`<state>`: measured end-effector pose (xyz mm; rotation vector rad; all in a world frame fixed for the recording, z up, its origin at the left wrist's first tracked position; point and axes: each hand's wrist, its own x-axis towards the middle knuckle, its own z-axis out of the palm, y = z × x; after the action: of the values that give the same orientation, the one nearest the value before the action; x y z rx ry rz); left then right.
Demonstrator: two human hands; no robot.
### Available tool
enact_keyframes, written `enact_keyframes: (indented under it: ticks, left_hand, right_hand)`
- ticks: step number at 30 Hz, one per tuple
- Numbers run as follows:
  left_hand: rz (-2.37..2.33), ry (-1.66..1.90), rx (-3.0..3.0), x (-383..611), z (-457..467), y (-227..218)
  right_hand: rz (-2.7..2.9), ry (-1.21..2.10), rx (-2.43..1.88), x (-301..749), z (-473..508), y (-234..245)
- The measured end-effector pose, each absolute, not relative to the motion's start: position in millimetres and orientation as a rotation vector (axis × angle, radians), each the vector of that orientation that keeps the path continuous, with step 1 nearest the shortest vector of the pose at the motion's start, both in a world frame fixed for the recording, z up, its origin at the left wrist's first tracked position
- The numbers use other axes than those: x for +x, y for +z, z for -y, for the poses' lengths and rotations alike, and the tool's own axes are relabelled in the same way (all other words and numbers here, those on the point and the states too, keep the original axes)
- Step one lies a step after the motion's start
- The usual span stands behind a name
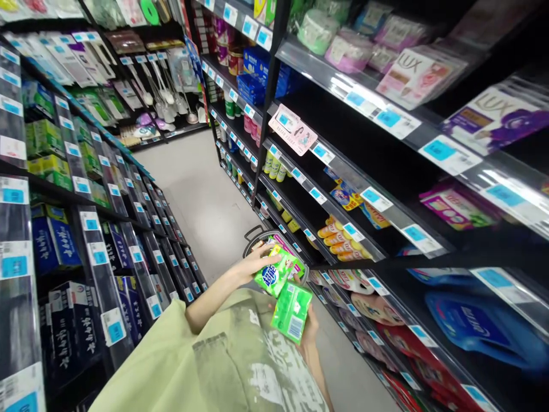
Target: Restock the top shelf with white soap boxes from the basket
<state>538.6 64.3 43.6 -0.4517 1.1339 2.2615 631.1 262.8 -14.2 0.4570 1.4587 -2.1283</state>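
My left hand (256,260) grips a green soap pack with a blue logo (273,274) at its upper edge. My right hand (309,327) holds a second green pack (291,312) from below, barcode side up. Both packs sit close together in front of my light green shirt (231,360). Just beyond them is a shopping basket (257,234) on the floor, with colourful packs inside; its rim and handle show.
A narrow aisle runs ahead over a pale floor (201,194). Black shelves (107,229) with boxed goods stand on the left. Shelves (386,171) on the right carry soap packs, tubes and blue refill pouches (484,326). Hanging utensils (163,91) close the far end.
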Motion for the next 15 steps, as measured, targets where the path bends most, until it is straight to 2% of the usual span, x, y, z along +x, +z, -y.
enact_keyframes:
  ticks: [11,15]
  left_hand:
    - [-0.779,2.295,-0.311,545.9,-46.1,13.5]
    - [-0.542,2.314,-0.379,544.2,-40.1,-12.2]
  right_hand:
    - [-1.312,-2.329,0.724,645.6,-262.1,-10.5]
    - [-1.301,-2.254,0.704,629.4,-238.1,-9.8]
